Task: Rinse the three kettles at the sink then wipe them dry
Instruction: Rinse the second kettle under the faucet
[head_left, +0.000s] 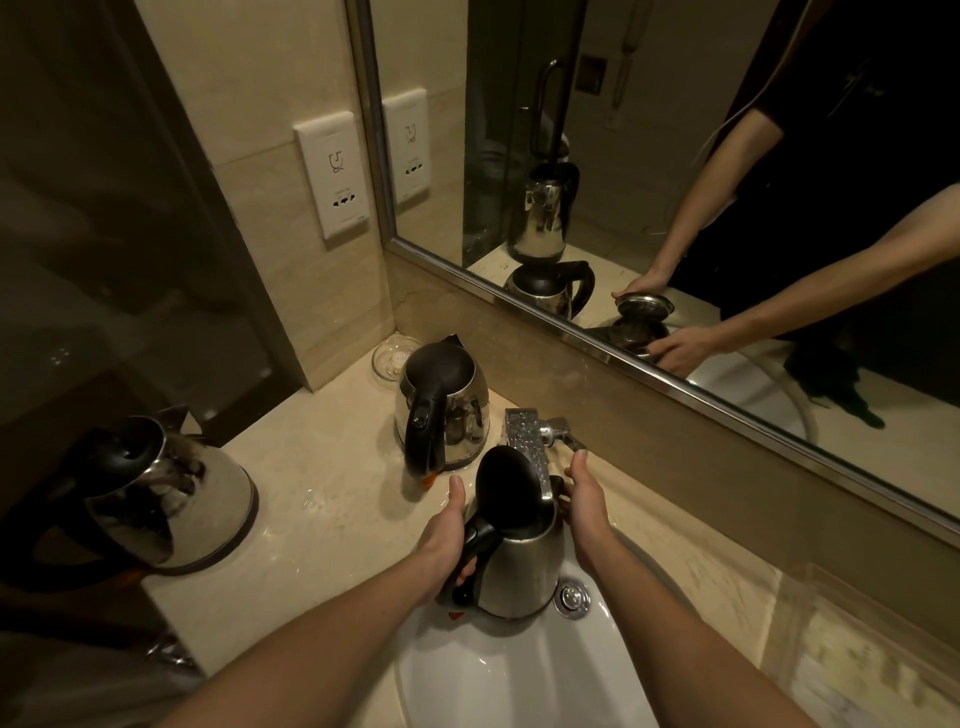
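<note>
Bathroom counter (322, 467), first rinse: left hand (447, 540) clamped on kettle (524, 566) handle, right hand (587, 504) cupped round its body, lid open under faucet (530, 441); next move, I judge, water on.

A clear glass dish (396, 358) sits in the back corner of the beige counter (322, 499). A white socket plate (332, 179) is on the wall, just beside the framed mirror (649, 130).

Out of sight at the sink
The open kettle (524, 566) has its lid (506, 483) covering the faucet (527, 441) outlet; the right hand (587, 499) has its fingers behind the body; the sink (493, 675) runs off the bottom edge.
</note>
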